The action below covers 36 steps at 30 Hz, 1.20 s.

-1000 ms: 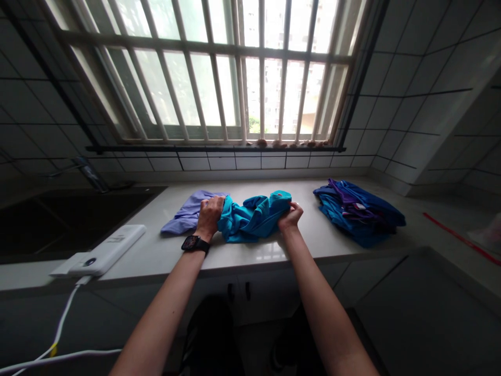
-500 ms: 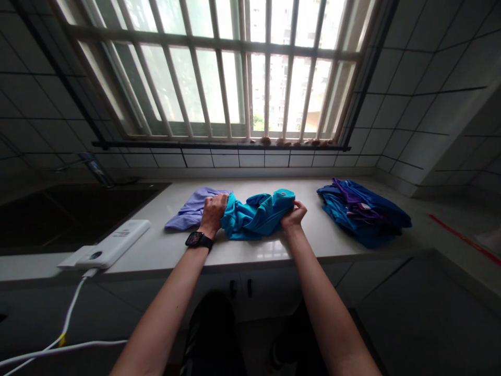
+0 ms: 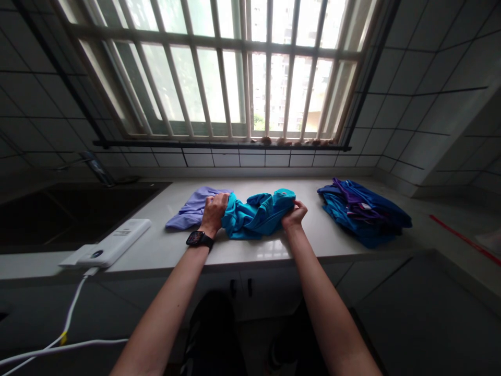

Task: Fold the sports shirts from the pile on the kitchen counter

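Observation:
A crumpled turquoise garment lies bunched on the white countertop between my two hands. My left hand, with a black watch at the wrist, is closed on its left end. At the right end, my right hand grips the cloth with curled fingers, the thumb side partly hidden by fabric. A lavender cloth is spread beneath and behind my left hand. Off to the right sits a pile of blue and purple clothes, apart from my hands.
A dark sink with a metal faucet is set in at the left. Near the counter's front edge lies a white power bank with a white cable. A red strip lies far right. Behind stands a barred window.
Hardly anything differs: both hands keep their hold on the turquoise garment in the same place. The whole view has shifted very slightly.

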Each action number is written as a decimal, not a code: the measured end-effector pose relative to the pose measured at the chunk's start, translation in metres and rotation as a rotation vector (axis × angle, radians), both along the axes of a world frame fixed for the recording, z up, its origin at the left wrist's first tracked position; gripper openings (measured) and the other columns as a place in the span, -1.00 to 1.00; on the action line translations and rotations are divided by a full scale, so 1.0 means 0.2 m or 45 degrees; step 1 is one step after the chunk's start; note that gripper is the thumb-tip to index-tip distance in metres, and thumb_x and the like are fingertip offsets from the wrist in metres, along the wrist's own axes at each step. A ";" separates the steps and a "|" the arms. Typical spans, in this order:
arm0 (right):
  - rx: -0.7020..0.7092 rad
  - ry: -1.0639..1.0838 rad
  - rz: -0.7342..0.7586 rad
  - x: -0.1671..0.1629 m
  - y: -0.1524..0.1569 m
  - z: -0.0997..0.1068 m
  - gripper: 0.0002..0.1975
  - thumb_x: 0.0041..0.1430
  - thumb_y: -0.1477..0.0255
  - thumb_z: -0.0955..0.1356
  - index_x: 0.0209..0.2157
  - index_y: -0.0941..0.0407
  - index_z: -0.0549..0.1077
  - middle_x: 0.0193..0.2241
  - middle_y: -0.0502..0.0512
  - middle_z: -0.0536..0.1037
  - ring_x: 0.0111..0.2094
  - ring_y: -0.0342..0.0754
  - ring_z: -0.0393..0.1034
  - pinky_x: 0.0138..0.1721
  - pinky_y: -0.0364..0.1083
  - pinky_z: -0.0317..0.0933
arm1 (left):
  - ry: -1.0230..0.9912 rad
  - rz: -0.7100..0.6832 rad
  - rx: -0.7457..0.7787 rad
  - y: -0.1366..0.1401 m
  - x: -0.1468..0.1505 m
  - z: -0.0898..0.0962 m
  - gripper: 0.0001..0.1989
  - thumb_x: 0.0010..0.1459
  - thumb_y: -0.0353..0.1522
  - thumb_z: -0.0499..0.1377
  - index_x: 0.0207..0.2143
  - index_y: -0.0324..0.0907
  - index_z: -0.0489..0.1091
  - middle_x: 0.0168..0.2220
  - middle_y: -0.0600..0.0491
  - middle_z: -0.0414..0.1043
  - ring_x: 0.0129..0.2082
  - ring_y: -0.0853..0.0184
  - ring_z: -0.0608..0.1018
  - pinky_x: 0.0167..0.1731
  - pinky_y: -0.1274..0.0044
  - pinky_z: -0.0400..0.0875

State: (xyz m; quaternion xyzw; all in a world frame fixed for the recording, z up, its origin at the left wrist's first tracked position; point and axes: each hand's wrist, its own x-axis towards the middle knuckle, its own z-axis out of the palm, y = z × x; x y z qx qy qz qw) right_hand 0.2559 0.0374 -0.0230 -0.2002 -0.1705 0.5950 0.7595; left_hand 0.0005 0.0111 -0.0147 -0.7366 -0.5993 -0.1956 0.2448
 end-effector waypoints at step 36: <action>0.498 -1.012 0.001 -0.10 -0.08 -0.02 -0.72 -0.11 0.37 0.56 -0.34 0.01 0.48 -0.34 -0.12 0.54 -0.19 -0.11 0.42 -0.09 -0.16 0.35 | 0.070 -0.468 -0.158 -0.02 0.01 0.02 -0.73 0.31 -0.37 0.08 -0.05 -0.06 0.54 -0.25 -0.03 0.61 -0.17 0.18 0.63 0.06 0.31 0.33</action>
